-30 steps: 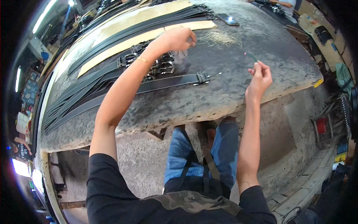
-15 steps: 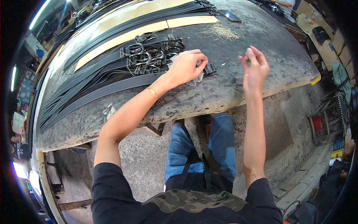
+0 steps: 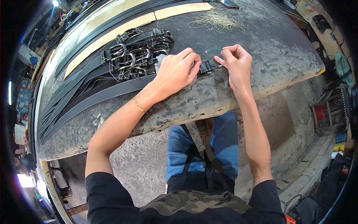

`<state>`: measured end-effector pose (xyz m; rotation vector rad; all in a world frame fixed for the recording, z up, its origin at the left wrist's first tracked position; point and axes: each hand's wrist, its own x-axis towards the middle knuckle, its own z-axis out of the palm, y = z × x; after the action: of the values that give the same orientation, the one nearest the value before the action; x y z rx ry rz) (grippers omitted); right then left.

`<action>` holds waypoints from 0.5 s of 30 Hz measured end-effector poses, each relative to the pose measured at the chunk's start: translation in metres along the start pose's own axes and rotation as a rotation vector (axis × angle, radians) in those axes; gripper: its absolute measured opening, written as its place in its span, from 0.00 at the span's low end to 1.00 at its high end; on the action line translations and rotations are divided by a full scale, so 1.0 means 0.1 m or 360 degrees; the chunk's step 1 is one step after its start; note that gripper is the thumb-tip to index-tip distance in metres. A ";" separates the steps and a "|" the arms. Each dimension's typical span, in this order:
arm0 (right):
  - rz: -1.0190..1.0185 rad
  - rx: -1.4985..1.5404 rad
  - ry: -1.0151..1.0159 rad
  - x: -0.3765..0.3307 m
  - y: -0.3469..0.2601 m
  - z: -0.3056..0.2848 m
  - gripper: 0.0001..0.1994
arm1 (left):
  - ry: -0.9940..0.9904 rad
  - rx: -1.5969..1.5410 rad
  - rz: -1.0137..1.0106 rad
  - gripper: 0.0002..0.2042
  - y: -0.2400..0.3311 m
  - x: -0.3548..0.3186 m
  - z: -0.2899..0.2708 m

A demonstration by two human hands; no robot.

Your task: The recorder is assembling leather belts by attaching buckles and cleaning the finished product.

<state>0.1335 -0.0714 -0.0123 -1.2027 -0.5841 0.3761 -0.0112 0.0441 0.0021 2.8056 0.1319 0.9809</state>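
Note:
My left hand [image 3: 179,69] is closed over the buckle end of a dark belt [image 3: 126,85] lying along the near side of the table, with crumpled greyish plastic partly under the fingers. The dark end piece [image 3: 204,68] sticks out to the right of those fingers. Just right of it, my right hand [image 3: 238,65] is raised with thumb and forefinger pinched close; what is between them is too small to make out. A faint green streak shows at its fingertips, thread or glare. Beyond my left hand lies a heap of belts with metal buckles [image 3: 140,58], thin strings tangled among them.
Loose pale strings [image 3: 218,21] lie farther back on the dark, scuffed table [image 3: 283,56]. Cardboard strips [image 3: 182,10] separate rows of black straps at the far left. A phone-like dark object [image 3: 228,3] rests at the back. Boxes stand on the right.
My right hand has moved left and nearer to the belt's end, its fingers drawing together. My left hand stays closed on the belt. The whole view has shifted slightly.

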 end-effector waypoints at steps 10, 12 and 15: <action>-0.0309 -0.0498 0.0018 -0.05 0.01 0.03 0.09 | 0.0028 0.0008 0.0018 0.04 -0.05 0.02 0.05; -0.0315 -0.0516 0.0009 -0.06 0.00 0.03 0.09 | 0.0072 0.0016 0.0068 0.04 -0.07 0.03 0.07; -0.0335 -0.0542 0.0011 -0.08 -0.03 0.02 0.09 | 0.0063 0.0006 0.0046 0.04 -0.05 0.03 0.08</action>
<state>0.1258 -0.0758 -0.0110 -1.4503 -0.7828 0.0944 -0.0037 0.0486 -0.0032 2.8002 0.0981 1.0439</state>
